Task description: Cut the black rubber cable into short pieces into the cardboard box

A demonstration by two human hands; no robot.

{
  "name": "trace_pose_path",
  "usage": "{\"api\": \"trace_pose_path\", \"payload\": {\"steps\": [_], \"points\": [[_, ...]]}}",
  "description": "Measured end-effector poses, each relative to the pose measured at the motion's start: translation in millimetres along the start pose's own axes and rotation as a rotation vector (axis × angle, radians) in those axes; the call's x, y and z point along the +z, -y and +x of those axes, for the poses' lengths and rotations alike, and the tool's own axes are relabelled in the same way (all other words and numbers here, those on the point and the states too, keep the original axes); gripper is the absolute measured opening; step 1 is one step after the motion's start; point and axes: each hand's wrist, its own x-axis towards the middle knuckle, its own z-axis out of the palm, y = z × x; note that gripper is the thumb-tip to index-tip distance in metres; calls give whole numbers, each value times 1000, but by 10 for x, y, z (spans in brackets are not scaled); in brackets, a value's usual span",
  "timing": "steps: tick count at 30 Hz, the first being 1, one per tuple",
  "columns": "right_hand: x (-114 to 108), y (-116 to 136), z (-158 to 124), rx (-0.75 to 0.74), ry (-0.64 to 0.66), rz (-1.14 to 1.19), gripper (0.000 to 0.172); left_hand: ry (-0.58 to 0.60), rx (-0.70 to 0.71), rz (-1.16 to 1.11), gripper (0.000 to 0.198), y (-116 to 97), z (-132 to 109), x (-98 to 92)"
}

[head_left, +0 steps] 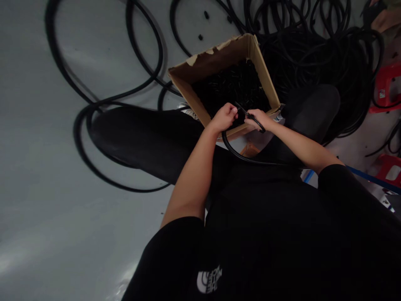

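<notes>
My left hand (225, 117) is closed around the end of a black rubber hose or cord (233, 151), which hangs in a curve below it across my lap. In my right hand (258, 120) is a pair of black-handled scissors (257, 122), with the blades pointing up and left toward the held end. Both hands are over the near edge of a cardboard box (196, 102). Many short black cut pieces (234, 81) lie in the box. Whether the blades touch the cord is too dark to tell.
A large heap of coiled black hose (313, 62) lies at the upper right. Loose loops (150, 79) spread over the grey floor (37, 167) to the left. Red plastic stools (387, 88) stand at the right edge. Part of another person (380, 19) shows at top right.
</notes>
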Motion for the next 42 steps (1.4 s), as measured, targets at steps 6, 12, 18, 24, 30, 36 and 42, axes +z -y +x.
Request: {"api": "trace_pose_path", "payload": {"steps": [6, 12, 18, 24, 30, 36, 42], "points": [[5, -74, 18, -7, 32, 22, 14, 21, 41, -102, 42, 20, 1, -14], [100, -154, 108, 76, 89, 305, 26, -15, -14, -151, 28, -6, 16, -30], [129, -201, 179, -50, 159, 289, 21, -62, 55, -141, 33, -34, 16, -20], [168, -335, 324, -180, 171, 244, 25, 6, 112, -122, 53, -2, -6, -9], [222, -416, 391, -202, 202, 291, 24, 40, 159, -188, 59, 91, 51, 23], [273, -363, 329, -92, 171, 301, 24, 14, 221, -271, 60, 179, 113, 82], [277, -223, 229, -14, 29, 204, 13, -87, 103, -206, 46, 207, 155, 81]]}}
